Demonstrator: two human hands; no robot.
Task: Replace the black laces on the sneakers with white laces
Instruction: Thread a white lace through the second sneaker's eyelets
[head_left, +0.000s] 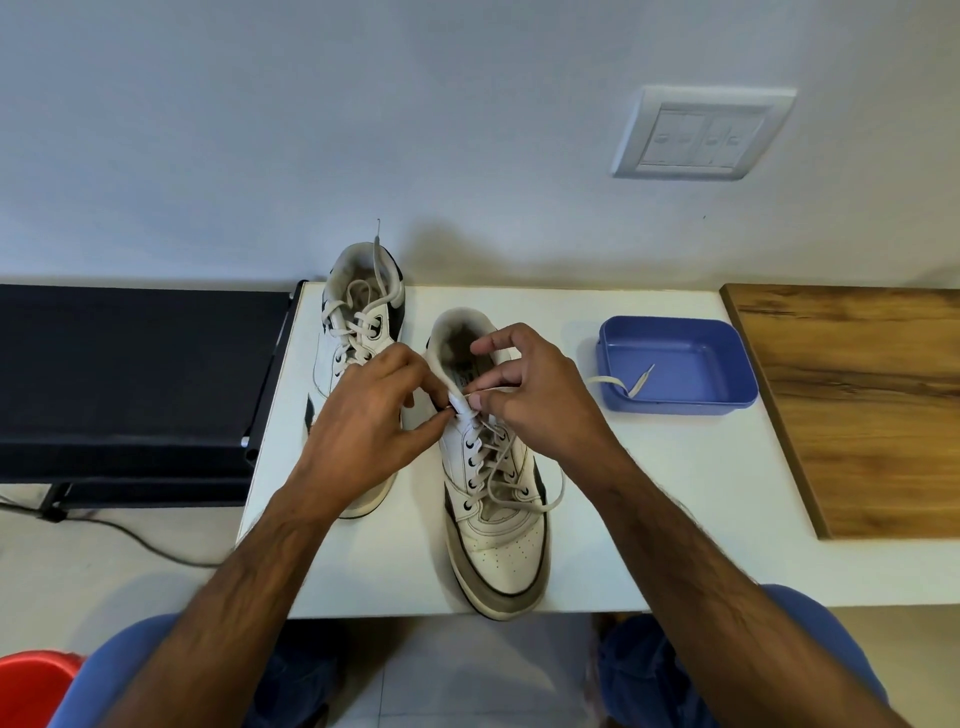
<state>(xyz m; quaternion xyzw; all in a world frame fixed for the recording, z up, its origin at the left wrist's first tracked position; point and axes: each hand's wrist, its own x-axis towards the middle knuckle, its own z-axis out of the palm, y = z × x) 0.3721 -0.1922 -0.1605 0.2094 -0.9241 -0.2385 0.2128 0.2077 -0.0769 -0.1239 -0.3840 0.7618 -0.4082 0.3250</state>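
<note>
Home rm: wall switch plate, tiled floor, shoe rack.

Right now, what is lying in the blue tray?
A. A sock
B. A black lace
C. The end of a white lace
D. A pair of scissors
C: the tip of a white lace lies inside the blue tray, and the lace hangs out over the tray's near left rim; nothing else shows in it.
</note>
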